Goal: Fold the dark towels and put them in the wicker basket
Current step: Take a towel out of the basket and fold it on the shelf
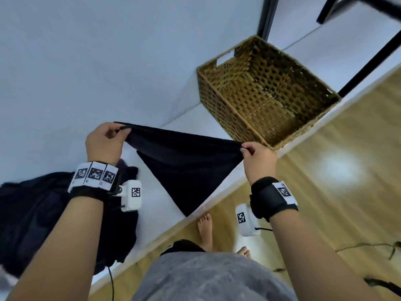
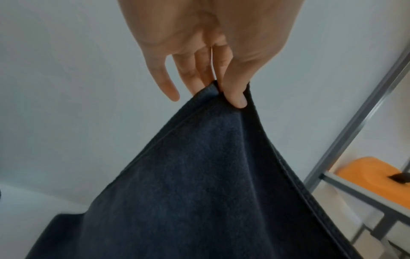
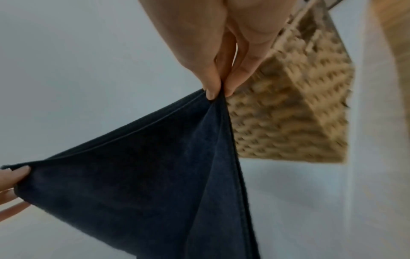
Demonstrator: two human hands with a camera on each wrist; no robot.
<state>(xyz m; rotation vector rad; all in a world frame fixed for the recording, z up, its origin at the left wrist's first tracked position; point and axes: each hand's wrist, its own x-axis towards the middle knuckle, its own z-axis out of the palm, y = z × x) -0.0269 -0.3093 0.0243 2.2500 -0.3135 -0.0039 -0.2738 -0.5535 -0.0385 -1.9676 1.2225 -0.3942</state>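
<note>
At the far left, near the front edge of the white table (image 1: 65,72), we have a heap of dark towels (image 1: 30,218) lying crumpled, partly hidden under our left forearm. Just right of it our left hand (image 1: 104,144) is raised above the table and pinches one corner of a dark towel (image 1: 186,166); in the left wrist view the thumb (image 2: 235,94) presses the hem against the fingers behind it, while the little finger stands free of the cloth. The towel stretches taut between our two hands along its top edge and hangs down in a triangle (its lowest point reaches the table's front edge in the head view, though we cannot tell whether it touches). Our right hand (image 1: 258,161) holds the opposite corner, thumb and fingertips (image 3: 213,91) closed together on the hem. Beyond the right hand, at the right end of the table near its front edge, stands the wicker basket (image 1: 217,92), square, open-topped, with nothing visible inside. Behind it run the black legs (image 1: 267,16) of some furniture. Right of the table lies the wooden floor (image 1: 336,170), where our bare feet (image 1: 205,229) show below.
</note>
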